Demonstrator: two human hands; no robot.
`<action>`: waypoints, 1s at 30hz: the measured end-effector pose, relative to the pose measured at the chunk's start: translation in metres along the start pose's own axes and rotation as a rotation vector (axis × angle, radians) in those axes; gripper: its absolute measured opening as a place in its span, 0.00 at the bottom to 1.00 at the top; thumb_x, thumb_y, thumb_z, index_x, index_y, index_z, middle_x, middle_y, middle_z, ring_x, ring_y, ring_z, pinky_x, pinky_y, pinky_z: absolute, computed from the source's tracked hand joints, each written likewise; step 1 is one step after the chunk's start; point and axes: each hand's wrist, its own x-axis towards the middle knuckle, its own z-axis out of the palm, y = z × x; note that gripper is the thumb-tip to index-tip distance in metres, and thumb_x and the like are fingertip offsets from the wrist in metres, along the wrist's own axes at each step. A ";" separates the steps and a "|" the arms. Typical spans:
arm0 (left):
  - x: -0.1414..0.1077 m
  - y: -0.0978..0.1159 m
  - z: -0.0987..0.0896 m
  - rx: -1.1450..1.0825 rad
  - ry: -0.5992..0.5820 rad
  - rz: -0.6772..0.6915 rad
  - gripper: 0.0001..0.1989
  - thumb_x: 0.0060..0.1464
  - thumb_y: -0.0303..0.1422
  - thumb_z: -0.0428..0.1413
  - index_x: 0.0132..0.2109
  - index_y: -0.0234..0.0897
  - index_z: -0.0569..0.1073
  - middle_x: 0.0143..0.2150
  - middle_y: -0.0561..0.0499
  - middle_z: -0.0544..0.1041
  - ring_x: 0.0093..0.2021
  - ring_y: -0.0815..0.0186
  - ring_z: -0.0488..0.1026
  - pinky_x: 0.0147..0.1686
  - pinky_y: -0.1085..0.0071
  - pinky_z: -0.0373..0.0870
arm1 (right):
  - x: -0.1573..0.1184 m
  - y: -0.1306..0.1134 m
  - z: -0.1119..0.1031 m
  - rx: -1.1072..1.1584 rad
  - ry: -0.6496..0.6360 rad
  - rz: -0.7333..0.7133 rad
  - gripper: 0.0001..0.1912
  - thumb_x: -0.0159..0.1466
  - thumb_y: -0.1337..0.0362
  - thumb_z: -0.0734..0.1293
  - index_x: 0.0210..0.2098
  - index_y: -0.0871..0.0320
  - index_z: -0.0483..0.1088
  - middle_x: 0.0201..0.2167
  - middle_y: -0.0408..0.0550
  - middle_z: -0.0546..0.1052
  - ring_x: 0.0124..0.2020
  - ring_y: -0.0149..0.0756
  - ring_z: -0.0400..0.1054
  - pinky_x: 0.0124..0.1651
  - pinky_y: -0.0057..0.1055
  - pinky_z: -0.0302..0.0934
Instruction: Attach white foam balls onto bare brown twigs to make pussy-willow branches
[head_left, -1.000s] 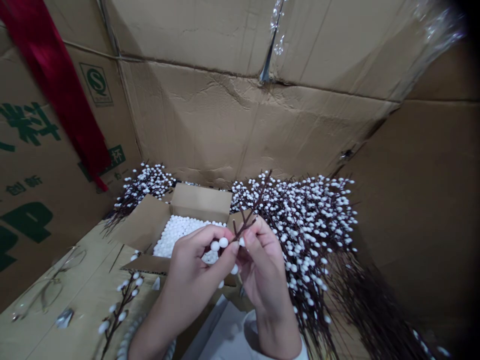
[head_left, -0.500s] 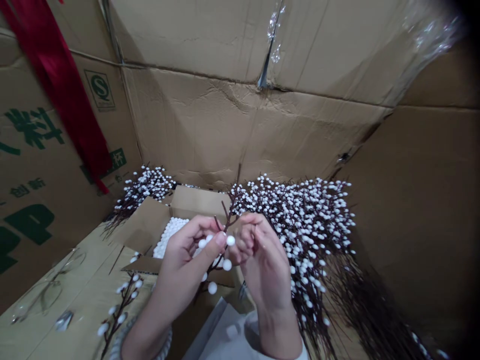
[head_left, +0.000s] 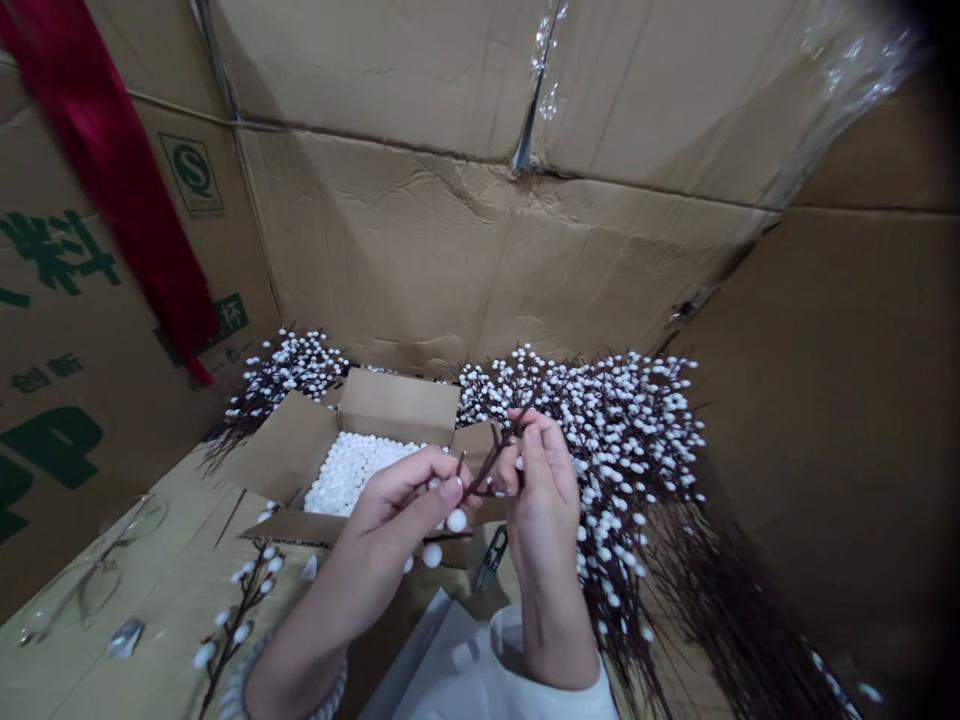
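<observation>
A brown twig [head_left: 489, 466] with several white balls slants up to the right between my hands. My left hand [head_left: 409, 500] pinches its lower part, near a white ball [head_left: 456, 520]. My right hand [head_left: 544, 475] has its thumb and fingers closed on the upper part of the same twig. Behind my left hand stands an open cardboard box [head_left: 397, 405] filled with white balls [head_left: 352, 470].
Bunches of white-berried stems [head_left: 615, 430] lie at the right, bare dark stems [head_left: 742, 610] beyond them. A berried twig [head_left: 236, 620], foil piece [head_left: 125, 638] and glasses [head_left: 97, 575] are at the left. Small snips [head_left: 491, 558] lie below my right hand.
The twig has tipped over to the right. My right hand has moved up and right and now grips its upper part. More of the box's balls and the snips show.
</observation>
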 end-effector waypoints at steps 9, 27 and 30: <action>0.000 0.000 0.008 -0.071 -0.020 -0.015 0.12 0.54 0.36 0.59 0.25 0.35 0.73 0.24 0.56 0.67 0.20 0.75 0.62 0.16 0.84 0.62 | -0.006 -0.012 0.000 0.165 -0.162 0.126 0.13 0.48 0.61 0.79 0.28 0.55 0.72 0.25 0.38 0.75 0.23 0.25 0.67 0.27 0.22 0.61; 0.003 0.000 0.004 0.063 0.013 0.037 0.14 0.56 0.35 0.54 0.23 0.36 0.70 0.22 0.58 0.64 0.19 0.75 0.58 0.14 0.85 0.60 | -0.007 0.001 -0.008 0.073 -0.292 -0.003 0.05 0.53 0.66 0.77 0.28 0.48 0.80 0.29 0.39 0.83 0.30 0.28 0.75 0.31 0.20 0.68; 0.004 0.000 0.004 0.083 0.010 0.043 0.14 0.56 0.35 0.54 0.23 0.36 0.69 0.21 0.58 0.63 0.19 0.74 0.57 0.14 0.84 0.59 | -0.007 0.003 -0.011 0.022 -0.315 -0.090 0.06 0.55 0.68 0.75 0.30 0.48 0.80 0.31 0.40 0.82 0.34 0.28 0.75 0.36 0.22 0.68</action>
